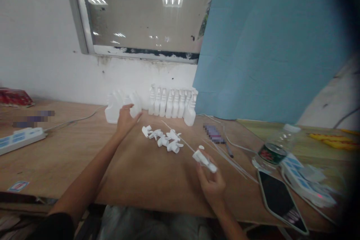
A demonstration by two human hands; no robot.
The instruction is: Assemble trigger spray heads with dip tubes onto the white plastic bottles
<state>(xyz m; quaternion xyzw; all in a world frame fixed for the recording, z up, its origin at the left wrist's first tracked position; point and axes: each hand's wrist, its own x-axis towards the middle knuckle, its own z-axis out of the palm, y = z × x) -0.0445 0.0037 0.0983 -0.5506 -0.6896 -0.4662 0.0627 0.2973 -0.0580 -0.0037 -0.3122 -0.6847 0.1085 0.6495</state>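
Observation:
My left hand (126, 120) is at a white plastic bottle (136, 109), its thumb and fingers on either side of it. That bottle belongs to a small group of white bottles without spray heads (112, 109) by the wall. In my right hand (212, 185) is a white trigger spray head (204, 160), and its thin dip tube (180, 138) points up and left over the table. Several loose white spray heads (163, 140) lie in a pile between my hands. Behind them stands a row of white bottles fitted with spray heads (176, 103).
Loose thin tubes (229, 161) and a pen-like item (230, 150) lie right of my right hand. Further right are a phone (281, 200), a water bottle (271, 153) and a power strip (306, 183). Another power strip (22, 138) is at the left.

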